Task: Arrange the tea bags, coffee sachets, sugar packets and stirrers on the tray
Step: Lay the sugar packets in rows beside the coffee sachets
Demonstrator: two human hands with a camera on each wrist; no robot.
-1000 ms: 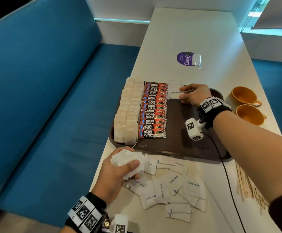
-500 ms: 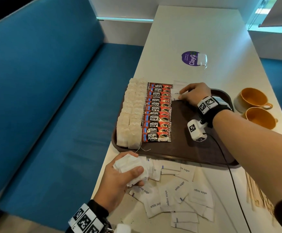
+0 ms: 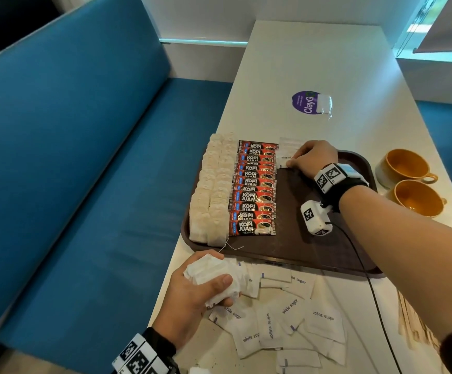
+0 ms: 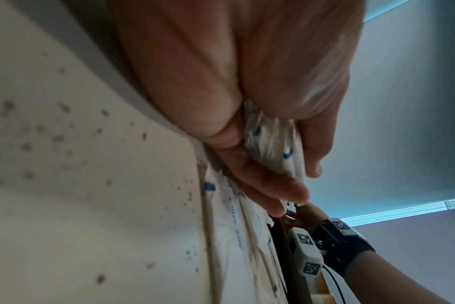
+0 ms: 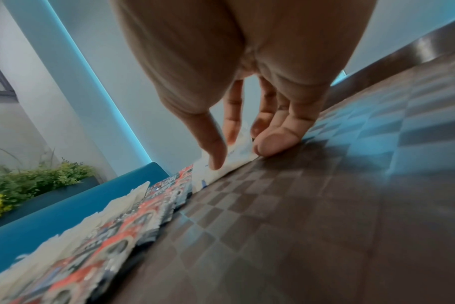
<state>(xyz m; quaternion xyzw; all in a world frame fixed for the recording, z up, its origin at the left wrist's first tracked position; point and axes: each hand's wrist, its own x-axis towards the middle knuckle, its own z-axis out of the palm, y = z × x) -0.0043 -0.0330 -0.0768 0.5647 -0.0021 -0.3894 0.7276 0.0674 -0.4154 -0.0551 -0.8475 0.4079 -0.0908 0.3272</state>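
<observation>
1. Since a second ago your right hand (image 3: 313,161) has stayed at the tray's far end, its fingers shifting slightly on the sugar packet; your left hand (image 3: 192,292) has not moved.
2. Your right fingertips (image 5: 216,162) press flat and nearly straight on a white sugar packet (image 5: 229,162) lying on the tray (image 3: 327,255), just right of the far coffee sachets.
3. Your left hand curls tightly round a bunch of sugar packets (image 3: 214,276) at the table's near left edge.
4. Count: roughly eleven coffee sachets (image 3: 254,190) in one overlapped column; two columns of tea bags (image 3: 211,193) left of them, number unclear; about a dozen loose sugar packets (image 3: 286,319) near the tray on the table (image 3: 313,55).
5. Two orange cups (image 3: 408,182) stand right of the tray; wooden stirrers (image 3: 413,325) lie at the near right.
6. The tray's right half is bare brown surface, open beneath your right wrist.
7. The table's far end holds only a purple sticker (image 3: 307,101).
</observation>
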